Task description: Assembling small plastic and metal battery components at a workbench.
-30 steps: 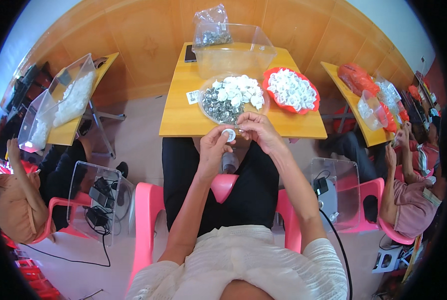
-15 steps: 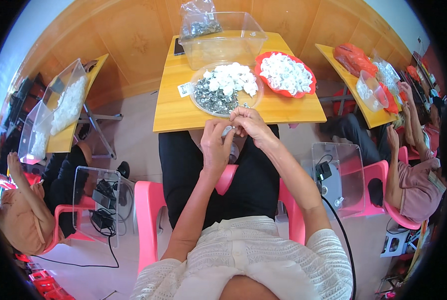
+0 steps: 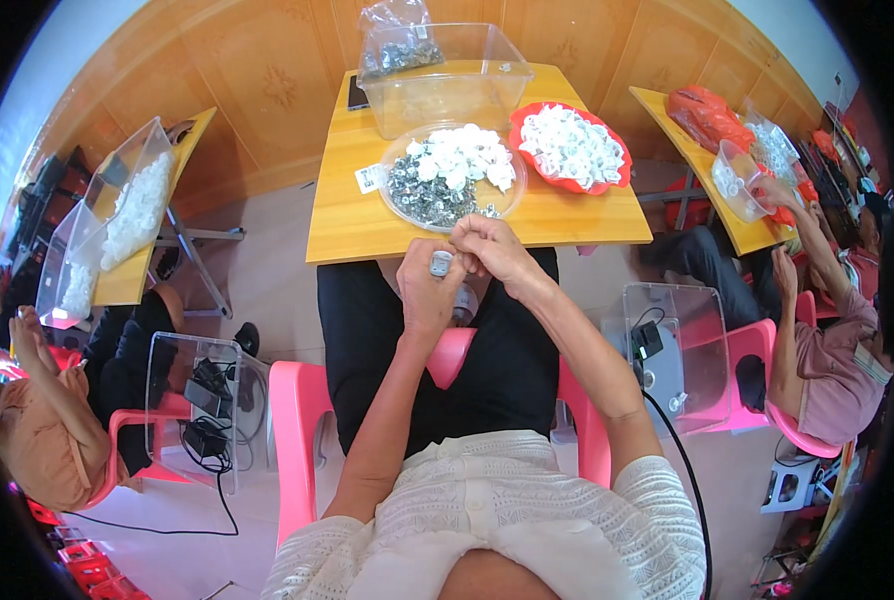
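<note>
My left hand is closed round a small pale grey-white piece, held just off the table's near edge. Against its fingertips, my right hand pinches with curled fingers; what lies between them is too small to make out. Beyond both hands is a round clear tray holding a heap of small metal parts and a pile of white plastic pieces. A red scalloped dish to its right is full of white pieces.
A clear plastic bin and a bag of metal parts stand at the back of the wooden table. People work at side tables left and right. Clear boxes with cables flank my pink chair.
The pale piece in my left hand has turned, and its flat face now shows. My right hand has shifted slightly left. A co-worker on the right reaches into the clear tub.
</note>
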`<state>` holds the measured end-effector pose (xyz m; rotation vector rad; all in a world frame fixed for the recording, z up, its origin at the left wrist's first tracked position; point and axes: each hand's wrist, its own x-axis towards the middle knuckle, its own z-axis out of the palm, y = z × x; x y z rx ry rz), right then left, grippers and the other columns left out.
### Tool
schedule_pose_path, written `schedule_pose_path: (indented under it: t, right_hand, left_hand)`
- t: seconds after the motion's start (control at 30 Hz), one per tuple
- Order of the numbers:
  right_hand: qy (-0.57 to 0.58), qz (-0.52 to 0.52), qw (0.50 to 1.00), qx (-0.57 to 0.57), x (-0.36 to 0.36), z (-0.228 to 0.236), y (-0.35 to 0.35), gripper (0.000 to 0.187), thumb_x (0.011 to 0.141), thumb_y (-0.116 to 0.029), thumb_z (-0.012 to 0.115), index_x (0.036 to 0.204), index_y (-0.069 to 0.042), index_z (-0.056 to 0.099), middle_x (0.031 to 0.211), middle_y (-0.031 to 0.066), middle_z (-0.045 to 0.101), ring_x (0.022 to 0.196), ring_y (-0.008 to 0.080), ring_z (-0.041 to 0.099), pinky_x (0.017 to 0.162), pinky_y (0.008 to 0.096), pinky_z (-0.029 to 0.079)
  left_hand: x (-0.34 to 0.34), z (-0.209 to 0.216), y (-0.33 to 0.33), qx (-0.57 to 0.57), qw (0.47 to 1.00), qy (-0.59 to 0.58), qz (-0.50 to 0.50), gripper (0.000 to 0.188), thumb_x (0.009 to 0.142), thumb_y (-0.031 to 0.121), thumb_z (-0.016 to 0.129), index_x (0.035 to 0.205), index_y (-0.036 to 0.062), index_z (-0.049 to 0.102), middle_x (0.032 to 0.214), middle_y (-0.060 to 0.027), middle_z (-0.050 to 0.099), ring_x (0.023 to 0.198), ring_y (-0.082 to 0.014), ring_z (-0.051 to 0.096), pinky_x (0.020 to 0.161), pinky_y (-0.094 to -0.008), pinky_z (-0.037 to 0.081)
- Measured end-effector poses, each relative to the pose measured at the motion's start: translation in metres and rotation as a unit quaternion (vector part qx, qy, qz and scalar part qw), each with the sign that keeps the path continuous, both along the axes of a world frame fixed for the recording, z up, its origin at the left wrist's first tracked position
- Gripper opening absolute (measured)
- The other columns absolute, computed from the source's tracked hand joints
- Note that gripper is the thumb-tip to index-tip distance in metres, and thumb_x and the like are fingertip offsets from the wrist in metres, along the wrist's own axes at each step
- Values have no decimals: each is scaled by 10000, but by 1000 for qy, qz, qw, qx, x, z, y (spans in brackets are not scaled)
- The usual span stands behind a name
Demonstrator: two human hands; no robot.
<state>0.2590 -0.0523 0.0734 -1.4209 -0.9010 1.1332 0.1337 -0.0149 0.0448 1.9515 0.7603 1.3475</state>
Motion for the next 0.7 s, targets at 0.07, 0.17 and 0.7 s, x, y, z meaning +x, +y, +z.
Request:
schedule_pose_path:
  t: [0.07,0.17,0.7]
  right_hand:
    - [-9,17,999,38,-2,-1,0,128,885,-197,511,810,-100,544,582,-42,502,489,32,453,432,182,349]
    - [-22,21,998,57,-7,5,-2,172,908,-242,504,825,-95,537,594,-39,510,492,32,445,444,176,343]
    - [-202,-10,963,179,-21,9,-8,75,775,-35,634,762,14,578,561,48,601,517,60,562,480,224,435]
  left_hand:
    - [0,-4,3,-94,995,-30,-31,86,742,25,622,803,21,561,700,-76,549,593,-179,544,541,-310,436]
    - [-7,-2,8,-402,891,-141,-158,42,808,64,589,822,49,551,674,-28,552,558,-87,502,477,-228,393]
    - [-7,-9,14,-510,767,-322,-217,25,870,93,534,879,78,516,744,5,523,576,-52,469,452,-158,361]
